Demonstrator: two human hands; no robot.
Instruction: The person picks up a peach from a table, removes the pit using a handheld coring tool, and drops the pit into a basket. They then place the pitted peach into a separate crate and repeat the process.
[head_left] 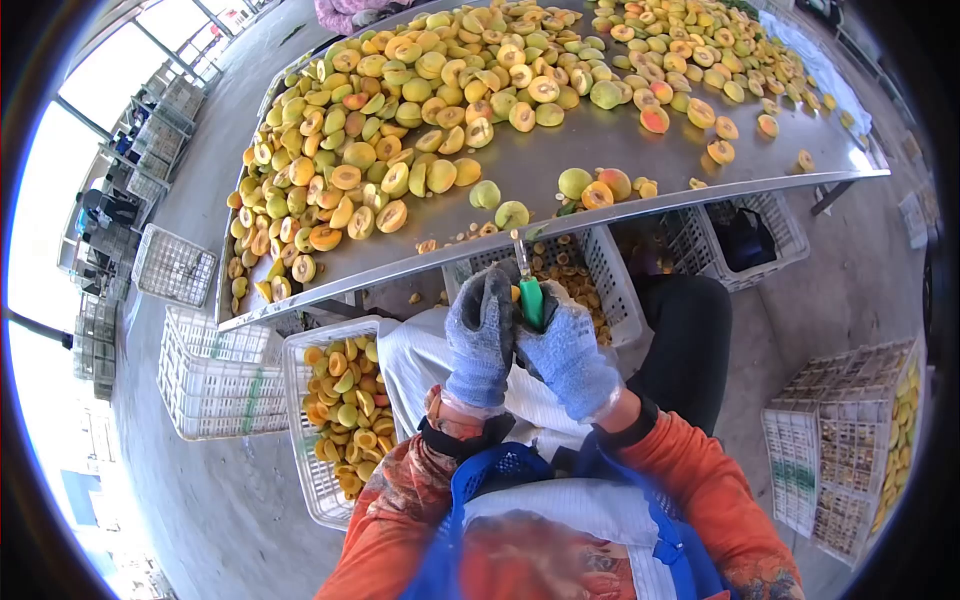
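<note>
My gloved left hand (480, 325) is closed, its fingers curled toward the right hand. A small bit of orange-yellow apricot (516, 293) shows between the two hands; most of it is hidden by the glove. My gloved right hand (568, 350) is wrapped round the green handle of a knife (531, 303), whose short blade points away toward the table edge. Both hands are together above my lap, just in front of the metal table (600, 140). Close beyond the blade, whole apricots (512, 215) and small pits lie on the table.
Heaps of halved apricots (400, 110) cover much of the table. Under its raised rim stands a crate of pits (610, 290). A white crate of apricot halves (345, 420) is at my left, beside another crate (220, 375). Stacked crates (845, 450) stand at right.
</note>
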